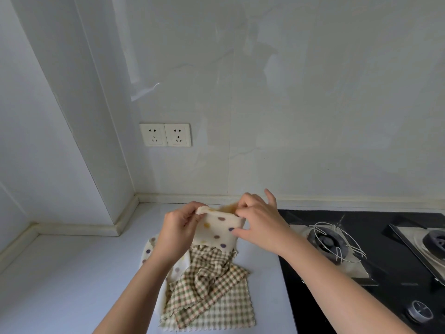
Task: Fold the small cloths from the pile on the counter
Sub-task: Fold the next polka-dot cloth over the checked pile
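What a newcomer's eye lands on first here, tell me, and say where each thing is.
First, the left hand and right hand at centre, pinching the top edge of a cream dotted cloth lifted above the counter. Just below it lies a rumpled pile of checked cloths, with a black gas hob to the right and a pair of wall sockets above left.

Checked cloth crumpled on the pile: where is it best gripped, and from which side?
Likely its right corner, from the hob side: there the checked cloth lies spread and exposed, while its upper edge runs under the held polka-dot cloth and the left forearm crowds its left side.
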`<state>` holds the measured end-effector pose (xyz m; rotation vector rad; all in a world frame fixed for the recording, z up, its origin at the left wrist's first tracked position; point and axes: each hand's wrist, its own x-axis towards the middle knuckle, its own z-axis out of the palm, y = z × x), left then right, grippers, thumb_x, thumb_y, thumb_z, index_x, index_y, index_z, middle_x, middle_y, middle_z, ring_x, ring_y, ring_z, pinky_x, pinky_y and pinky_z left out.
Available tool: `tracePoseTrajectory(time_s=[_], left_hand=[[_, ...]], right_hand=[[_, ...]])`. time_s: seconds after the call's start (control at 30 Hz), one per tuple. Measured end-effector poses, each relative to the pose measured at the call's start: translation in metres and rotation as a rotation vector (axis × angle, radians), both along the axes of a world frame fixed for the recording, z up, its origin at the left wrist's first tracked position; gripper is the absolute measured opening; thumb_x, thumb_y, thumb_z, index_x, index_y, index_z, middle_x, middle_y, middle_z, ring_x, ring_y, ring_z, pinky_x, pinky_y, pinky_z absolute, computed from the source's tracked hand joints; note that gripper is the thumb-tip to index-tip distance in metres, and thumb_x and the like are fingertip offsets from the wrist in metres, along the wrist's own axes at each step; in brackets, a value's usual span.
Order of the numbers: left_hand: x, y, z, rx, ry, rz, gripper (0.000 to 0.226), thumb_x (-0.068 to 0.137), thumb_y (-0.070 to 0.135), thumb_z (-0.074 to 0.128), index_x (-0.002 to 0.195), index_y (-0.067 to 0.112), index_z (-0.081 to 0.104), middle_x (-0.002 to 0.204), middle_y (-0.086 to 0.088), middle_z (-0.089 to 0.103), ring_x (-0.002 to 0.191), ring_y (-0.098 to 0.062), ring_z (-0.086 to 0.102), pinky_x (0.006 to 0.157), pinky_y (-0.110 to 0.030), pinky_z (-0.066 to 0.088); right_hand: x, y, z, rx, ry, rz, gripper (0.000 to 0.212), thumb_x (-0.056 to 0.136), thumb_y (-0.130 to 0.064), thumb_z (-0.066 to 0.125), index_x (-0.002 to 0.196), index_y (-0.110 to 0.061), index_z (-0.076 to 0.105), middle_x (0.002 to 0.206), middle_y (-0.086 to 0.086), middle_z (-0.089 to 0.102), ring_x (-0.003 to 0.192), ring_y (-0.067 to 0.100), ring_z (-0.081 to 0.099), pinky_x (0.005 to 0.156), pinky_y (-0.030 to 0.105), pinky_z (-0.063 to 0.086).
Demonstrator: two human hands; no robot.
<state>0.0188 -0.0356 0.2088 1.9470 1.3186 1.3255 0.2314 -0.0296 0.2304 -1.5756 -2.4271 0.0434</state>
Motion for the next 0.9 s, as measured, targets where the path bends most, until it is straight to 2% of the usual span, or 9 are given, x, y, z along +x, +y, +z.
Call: tracePoseTrajectory(time_s=[0.17,0.23,0.3,0.4,0.5,0.6,0.7,0.8,0.9], left_hand=[[-0.009,0.004,0.001,-0.028,-0.061,0.025,0.024,0.095,0.013,0.057,0.085,0.033,0.067,0.079,0.013,0.069,0.072,-0.012,0.063,0.064,-0.025,0.048],[-0.011,0.004,0.002,-0.028,-0.079,0.014,0.024,0.096,0.012,0.057,0.086,0.031,0.068,0.078,0.012,0.07,0.073,-0.013,0.064,0.065,-0.027,0.049],[-0.013,0.004,0.005,-0.012,-0.137,0.003,0.024,0.096,0.012,0.057,0.087,0.031,0.068,0.08,0.014,0.071,0.074,-0.007,0.064,0.066,-0.022,0.049],[-0.015,0.004,0.007,-0.076,-0.219,-0.009,0.022,0.096,0.009,0.056,0.09,0.026,0.069,0.083,0.008,0.073,0.076,-0.008,0.065,0.071,-0.028,0.051],[-0.025,0.006,0.009,-0.197,-0.294,-0.017,0.026,0.095,0.002,0.055,0.087,0.022,0.071,0.082,-0.003,0.072,0.078,-0.017,0.064,0.076,-0.042,0.051],[-0.03,0.005,0.017,-0.329,-0.156,-0.138,0.016,0.083,0.012,0.07,0.092,0.026,0.067,0.086,0.005,0.072,0.077,-0.01,0.065,0.073,-0.034,0.052],[-0.007,0.004,0.023,-0.353,0.062,-0.223,0.029,0.075,0.029,0.08,0.101,0.029,0.066,0.09,0.009,0.072,0.08,-0.003,0.066,0.072,-0.022,0.052],[0.006,0.004,0.026,-0.24,-0.052,-0.127,0.007,0.085,0.014,0.073,0.083,0.021,0.072,0.078,0.006,0.073,0.069,-0.003,0.064,0.064,-0.023,0.05],[-0.001,0.007,0.025,-0.312,-0.107,-0.158,0.003,0.084,0.018,0.073,0.082,0.016,0.073,0.076,0.003,0.073,0.068,-0.007,0.066,0.063,-0.025,0.051]], right_hand=[[0.012,0.004,-0.001,0.108,0.084,-0.086,0.037,0.078,-0.057,0.069,0.091,-0.023,0.075,0.123,-0.011,0.051,0.116,0.012,0.045,0.113,0.042,0.016],[0.012,0.004,0.004,0.024,0.196,-0.048,0.033,0.079,-0.052,0.072,0.078,-0.019,0.068,0.098,-0.018,0.061,0.091,0.009,0.055,0.09,0.033,0.037],[0.008,0.0,0.007,-0.112,0.474,-0.031,0.037,0.078,-0.038,0.077,0.067,-0.013,0.053,0.069,-0.016,0.059,0.066,0.012,0.052,0.062,0.031,0.038],[0.003,-0.003,0.008,-0.241,0.883,-0.063,0.024,0.078,-0.017,0.077,0.087,-0.022,0.054,0.083,-0.002,0.07,0.078,0.02,0.065,0.07,0.034,0.051],[-0.001,-0.002,0.014,-0.315,1.098,-0.049,0.044,0.082,-0.002,0.069,0.111,-0.03,0.051,0.085,0.002,0.071,0.081,0.02,0.065,0.078,0.031,0.051],[-0.005,0.001,0.019,-0.33,1.092,0.006,0.045,0.084,0.001,0.065,0.115,-0.028,0.05,0.084,-0.001,0.068,0.077,0.013,0.061,0.076,0.027,0.049],[-0.015,0.002,0.022,-0.326,1.039,0.061,0.045,0.085,-0.001,0.064,0.116,-0.031,0.051,0.088,-0.002,0.069,0.077,0.008,0.061,0.074,0.023,0.049],[-0.011,0.002,0.023,-0.371,0.941,0.046,0.035,0.085,-0.008,0.067,0.109,-0.032,0.059,0.094,-0.003,0.069,0.084,0.009,0.064,0.072,0.023,0.051],[0.004,0.001,0.014,-0.433,0.75,-0.016,0.002,0.086,-0.021,0.067,0.088,-0.022,0.068,0.081,-0.005,0.073,0.077,0.016,0.065,0.071,0.032,0.048]])
